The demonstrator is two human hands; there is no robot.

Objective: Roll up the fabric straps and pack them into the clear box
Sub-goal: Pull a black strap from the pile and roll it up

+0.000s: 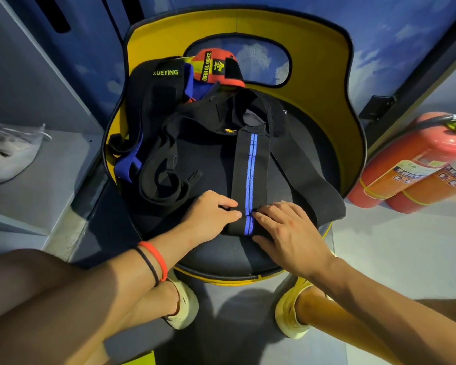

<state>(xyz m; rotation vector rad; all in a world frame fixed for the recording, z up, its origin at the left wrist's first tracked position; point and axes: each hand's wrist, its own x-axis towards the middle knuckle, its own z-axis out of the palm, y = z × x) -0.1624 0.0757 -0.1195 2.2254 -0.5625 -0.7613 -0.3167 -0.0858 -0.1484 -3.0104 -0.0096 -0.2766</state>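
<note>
Striped strap [250, 164] is lying straight down the middle of the chair seat [211, 256], its near end just starting to curl into a roll at the front edge. Left hand [211, 212] is pinching the roll's left edge, and right hand [287, 227] is clamping it from the other side, fingers on top, thumb tucked against the near side. The risk as I'm judging it: if one hand is leading, the roll is going crooked and loose. The long tail seems to be looping round at the back and trailing to the seat's right edge, so it could be twisting or snagging the pile of straps [169, 143] just beside it. Clear box is not showing anywhere; fire extinguishers [416, 169] are lying well off right
</note>
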